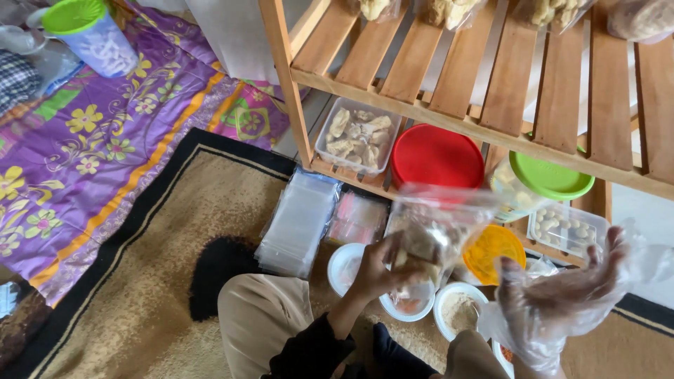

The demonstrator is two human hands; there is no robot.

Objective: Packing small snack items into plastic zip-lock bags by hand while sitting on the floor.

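My left hand [382, 270] is bare and grips a clear plastic bag [439, 228] with some pale brown food pieces inside, held up over the bowls. My right hand [562, 298] wears a loose clear plastic glove; its fingers are spread and nothing is in it. It hovers to the right of the bag, apart from it. Below the hands stand small white bowls [460, 309], one with a beige powder, one with something pinkish. A yellow lid [493, 253] lies just behind them.
A wooden slatted shelf [449, 119] stands ahead, holding a clear tub of fried snacks [358, 133], a red-lidded tub [437, 156] and a green-lidded jar [547, 179]. A stack of clear bags [298, 221] lies on the brown rug. A purple flowered cloth [105, 140] is at left.
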